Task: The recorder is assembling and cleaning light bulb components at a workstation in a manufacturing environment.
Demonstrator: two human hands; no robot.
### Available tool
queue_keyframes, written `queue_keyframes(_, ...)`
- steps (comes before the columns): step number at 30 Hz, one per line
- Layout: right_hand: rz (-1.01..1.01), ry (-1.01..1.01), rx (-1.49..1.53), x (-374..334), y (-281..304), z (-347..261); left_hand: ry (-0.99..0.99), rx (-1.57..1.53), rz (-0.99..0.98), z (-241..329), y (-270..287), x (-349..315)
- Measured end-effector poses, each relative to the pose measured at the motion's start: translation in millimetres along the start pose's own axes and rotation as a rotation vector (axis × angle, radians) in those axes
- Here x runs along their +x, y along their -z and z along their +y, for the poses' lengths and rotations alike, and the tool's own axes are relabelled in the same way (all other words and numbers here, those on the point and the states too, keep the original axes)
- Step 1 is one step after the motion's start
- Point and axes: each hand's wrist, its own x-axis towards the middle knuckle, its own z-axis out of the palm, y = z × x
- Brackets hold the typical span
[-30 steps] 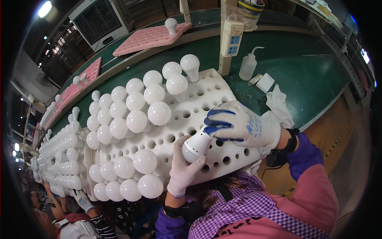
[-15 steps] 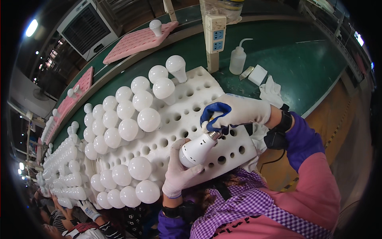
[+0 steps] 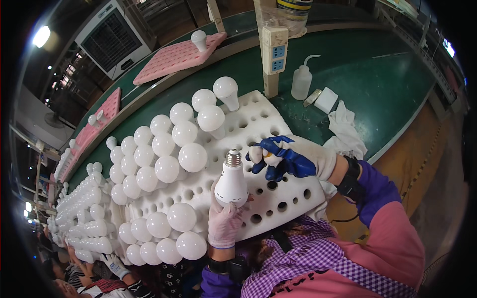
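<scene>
My left hand point(image 3: 224, 223), in a pale thin glove, is closed round the rounded end of a white LED bulb point(image 3: 231, 185). The bulb stands nearly upright with its metal screw base point(image 3: 233, 157) on top. Just right of that base is my right hand point(image 3: 293, 158), in a white glove with blue-coated fingers. Its fingers are curled together, apart from the bulb; a small yellowish spot shows between them, and I cannot make out what it is. Both hands are over a white foam tray point(image 3: 258, 119) with rows of holes, several of its bulbs point(image 3: 192, 157) standing globe up.
On the green bench are a squeeze bottle point(image 3: 301, 82), a small white box point(image 3: 326, 100) and a crumpled white cloth point(image 3: 344, 126). A socket post point(image 3: 275, 49) rises behind the tray. Pink foam trays point(image 3: 174, 62) lie beyond. Another person's gloved hand point(image 3: 115, 265) is at lower left.
My right hand has come off the screw base and moved slightly right and down. My left hand has turned the bulb from tilted to nearly upright.
</scene>
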Motion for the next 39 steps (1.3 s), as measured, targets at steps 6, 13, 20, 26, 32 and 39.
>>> queue_keyframes(6,0.33,0.301,-0.384,-2.1,-24.4,7.0,-0.047,-0.123,0.003,-5.6,7.2,0.1)
queue_keyframes(13,0.479,0.659,-0.968,1.5,-28.9,15.2,-0.036,-0.141,-0.087,-5.1,11.1,0.7)
queue_keyframes(20,0.54,0.639,-0.877,6.7,-34.0,19.5,-0.008,-0.293,-0.035,-9.4,15.8,0.3)
queue_keyframes(26,0.527,0.764,-1.098,5.1,-30.1,15.2,-0.009,-0.265,-0.037,-9.0,14.4,1.0)
queue_keyframes(32,0.45,0.732,-0.826,8.4,-29.0,20.0,-0.028,-0.208,-0.066,-9.1,15.7,-0.7)
queue_keyframes(39,0.395,0.552,-0.419,6.3,-34.0,20.9,-0.008,-0.24,-0.056,-3.6,4.3,1.3)
